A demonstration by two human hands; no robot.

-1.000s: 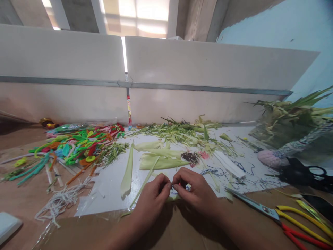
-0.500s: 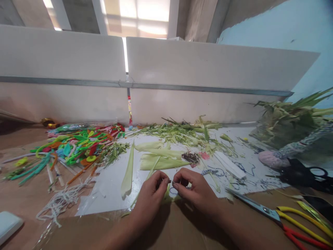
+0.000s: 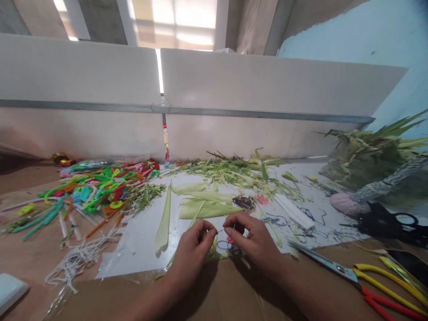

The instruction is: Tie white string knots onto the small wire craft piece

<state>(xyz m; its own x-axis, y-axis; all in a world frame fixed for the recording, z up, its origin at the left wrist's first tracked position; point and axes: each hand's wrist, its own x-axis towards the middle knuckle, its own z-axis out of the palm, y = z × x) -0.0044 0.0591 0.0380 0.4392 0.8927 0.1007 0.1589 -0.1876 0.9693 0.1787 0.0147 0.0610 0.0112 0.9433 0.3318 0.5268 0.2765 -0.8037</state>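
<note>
My left hand (image 3: pixel 194 249) and my right hand (image 3: pixel 252 240) meet at the near edge of a white sheet (image 3: pixel 140 240), fingertips pinched and almost touching. Between them runs a thin blue thread (image 3: pixel 230 248), looped below my right fingers beside a small pink bit. A folded pale green leaf strip (image 3: pixel 214 249) lies under the fingers of my left hand. Both hands are closed in a pinch on the thread.
Long green leaf strips (image 3: pixel 203 207) lie just beyond my hands. A heap of coloured pipe cleaners (image 3: pixel 96 187) is at the left, white strings (image 3: pixel 76 258) nearer. Yellow-and-red-handled scissors (image 3: pixel 361 281) and black scissors (image 3: pixel 391 223) lie at the right, by a leaf pile (image 3: pixel 374 151).
My hands have drawn slightly apart and risen a little. The blue thread loop now shows below my right fingers.
</note>
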